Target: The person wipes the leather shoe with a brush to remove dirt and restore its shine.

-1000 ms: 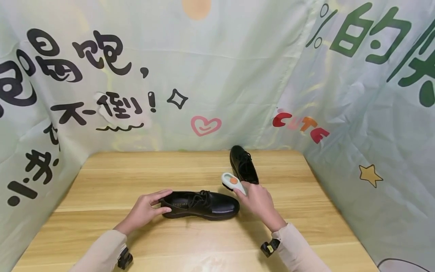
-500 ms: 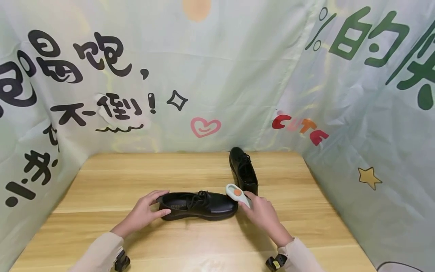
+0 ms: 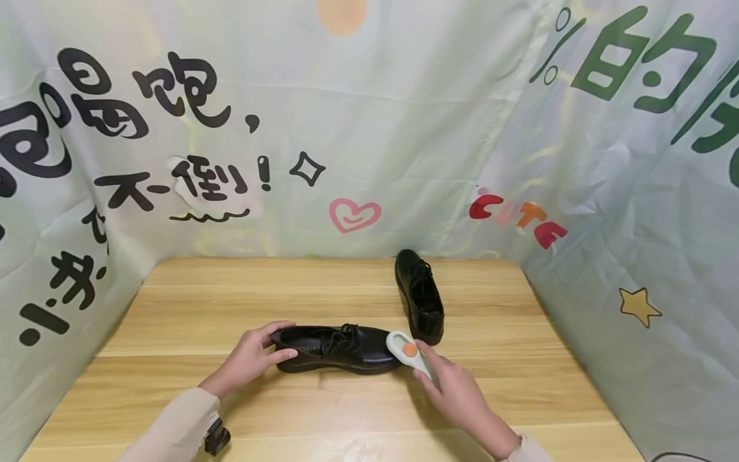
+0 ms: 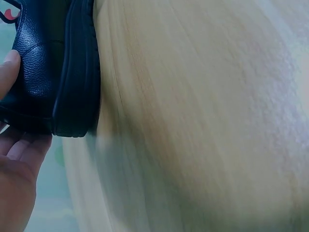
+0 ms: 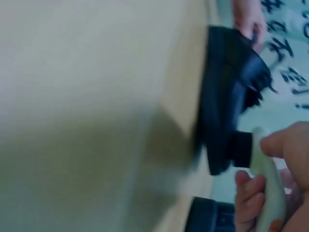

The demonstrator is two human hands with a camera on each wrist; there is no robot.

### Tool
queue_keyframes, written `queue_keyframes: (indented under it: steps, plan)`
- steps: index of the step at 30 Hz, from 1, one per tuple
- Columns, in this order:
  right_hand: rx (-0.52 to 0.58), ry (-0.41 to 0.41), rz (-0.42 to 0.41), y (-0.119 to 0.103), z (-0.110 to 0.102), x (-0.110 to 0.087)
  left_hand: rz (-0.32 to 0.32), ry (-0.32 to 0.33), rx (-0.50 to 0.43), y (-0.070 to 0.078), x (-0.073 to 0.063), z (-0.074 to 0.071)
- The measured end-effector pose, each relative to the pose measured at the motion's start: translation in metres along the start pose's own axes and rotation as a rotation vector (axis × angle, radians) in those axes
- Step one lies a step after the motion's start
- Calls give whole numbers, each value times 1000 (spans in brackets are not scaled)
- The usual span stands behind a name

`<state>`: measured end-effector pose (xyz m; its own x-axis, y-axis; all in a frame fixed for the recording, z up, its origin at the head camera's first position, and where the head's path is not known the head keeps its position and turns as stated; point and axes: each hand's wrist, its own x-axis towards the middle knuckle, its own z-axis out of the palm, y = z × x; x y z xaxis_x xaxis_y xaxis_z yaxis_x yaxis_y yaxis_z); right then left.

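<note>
A black lace-up leather shoe [image 3: 369, 350] lies sideways on the table, its toe pointing right. My left hand [image 3: 254, 356] grips its heel, thumb on the near side and fingers behind; the left wrist view shows the thumb [image 4: 8, 72] against the leather. My right hand [image 3: 462, 391] holds a pale shoe brush [image 3: 401, 346] with an orange spot by its handle. In the right wrist view its dark bristles [image 5: 240, 149] meet the shoe's toe. A second black shoe [image 3: 424, 301] stands behind, toe towards the back wall.
The wooden table [image 3: 231, 289] is enclosed by printed fabric walls [image 3: 392, 128] at the back and both sides. The second shoe's heel lies just beyond the brush and right hand.
My right hand has brought the brush down and towards me, from beside the second shoe onto the toe of the gripped shoe. The left hand keeps its hold on the heel.
</note>
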<state>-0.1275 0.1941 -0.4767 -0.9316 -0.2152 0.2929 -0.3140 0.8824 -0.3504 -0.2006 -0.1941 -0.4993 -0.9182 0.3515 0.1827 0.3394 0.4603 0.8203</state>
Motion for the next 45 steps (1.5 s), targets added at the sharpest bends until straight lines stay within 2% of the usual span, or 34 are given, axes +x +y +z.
queue_keyframes:
  steps: [5,8,10,18,25,27,30,35,39,42,45]
  plan:
    - [-44,47,-42,1,6,-14,31,-7,-22,1,3,1]
    - [-44,79,-35,3,6,-9,43,-8,-25,3,5,1]
    - [-32,72,-13,4,4,-1,41,-8,-26,3,6,2]
    - [56,-111,96,10,-3,39,-22,2,-42,7,5,5]
    - [40,-166,119,13,-4,51,17,35,-1,7,6,13]
    - [16,-159,94,14,-4,49,23,34,5,7,7,13]
    - [-16,-102,39,16,-3,40,22,43,14,8,7,12]
    - [-43,17,-103,20,5,17,-2,63,42,7,4,8]
    - [-66,90,-228,20,10,-2,8,59,37,6,3,7]
    - [-66,110,-284,19,10,-11,20,56,23,5,3,6]
    - [-82,96,-299,15,8,-15,26,51,-4,3,2,5]
